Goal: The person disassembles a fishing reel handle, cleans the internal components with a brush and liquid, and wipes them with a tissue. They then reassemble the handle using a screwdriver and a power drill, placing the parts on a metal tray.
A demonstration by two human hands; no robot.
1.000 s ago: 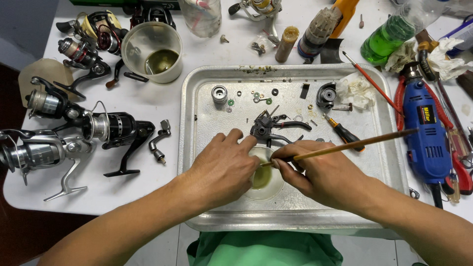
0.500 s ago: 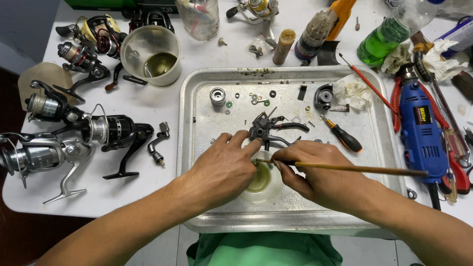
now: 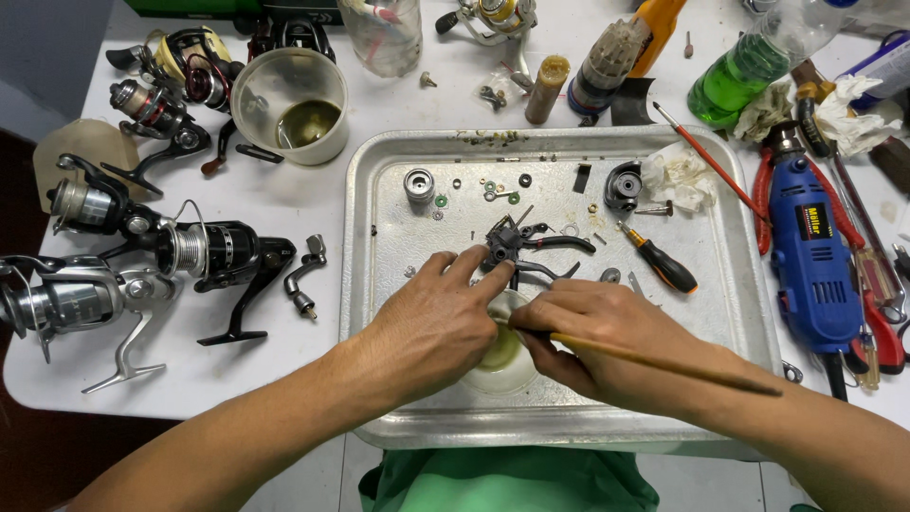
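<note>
Here, both hands worked over a small round dish (image 3: 500, 365) of yellowish liquid that sat on the metal tray (image 3: 379, 284), near the tray's front edge. The left hand (image 3: 431, 327) lay flat with its fingers stretched out and nothing clenched in them; its fingertips touched the left rim of the dish and reached toward a black reel part (image 3: 512, 246), which lay just behind the dish. The right hand (image 3: 592, 341) was closed around a thin wooden brush (image 3: 664, 363), pinched between thumb and fingers. The brush handle ran out to the right across the wrist, and its tip end was hidden under the fingers, at the right side of the dish. Whether the tip touched the liquid I cannot tell. On the tray, behind and to the right of the dish, lay a screwdriver (image 3: 662, 265) with an orange and black handle. Left of the tray, on the white table, stood a black spinning reel (image 3: 223, 256).
</note>
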